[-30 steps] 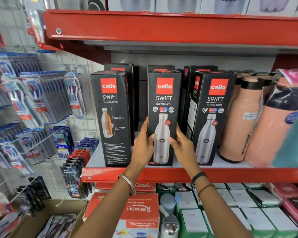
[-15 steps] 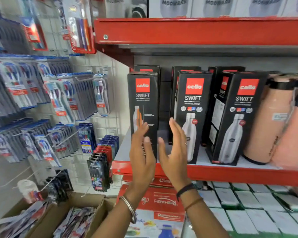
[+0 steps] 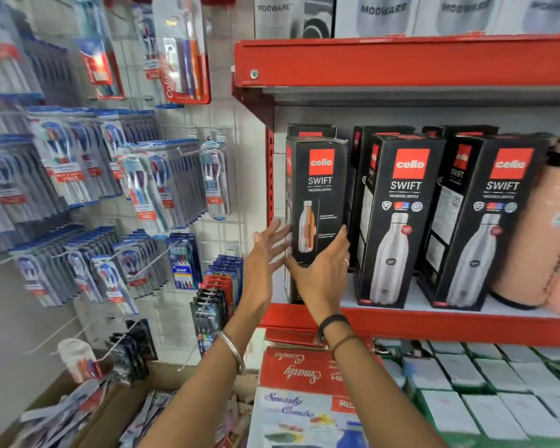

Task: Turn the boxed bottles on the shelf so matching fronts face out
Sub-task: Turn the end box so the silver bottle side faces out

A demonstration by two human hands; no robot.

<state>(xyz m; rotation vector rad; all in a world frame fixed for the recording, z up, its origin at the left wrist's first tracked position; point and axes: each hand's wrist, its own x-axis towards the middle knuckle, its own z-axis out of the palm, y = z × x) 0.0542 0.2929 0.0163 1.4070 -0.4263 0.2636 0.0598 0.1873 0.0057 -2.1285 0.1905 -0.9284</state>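
Three black "cello SWIFT" bottle boxes stand in the front row on the red shelf (image 3: 450, 326). The left box (image 3: 319, 185) shows a side panel with a small orange-and-steel bottle. The middle box (image 3: 401, 221) and the right box (image 3: 492, 227) show the large white bottle front. More black boxes stand behind them. My left hand (image 3: 265, 253) is open, fingers spread at the left box's left edge. My right hand (image 3: 324, 273) is open across that box's lower front, fingertips at its right edge and hiding its base.
Pink flasks (image 3: 540, 240) stand at the shelf's right end. A red upper shelf (image 3: 401, 59) carries Modware boxes (image 3: 382, 14). Toothbrush packs (image 3: 143, 189) hang on the grid wall to the left. Below are a red combo box (image 3: 304, 373), white boxes (image 3: 482, 383) and a cardboard carton (image 3: 88, 421).
My hands let go of the middle box, which now shows its white bottle front, and moved left to the left box. The view has swung left.
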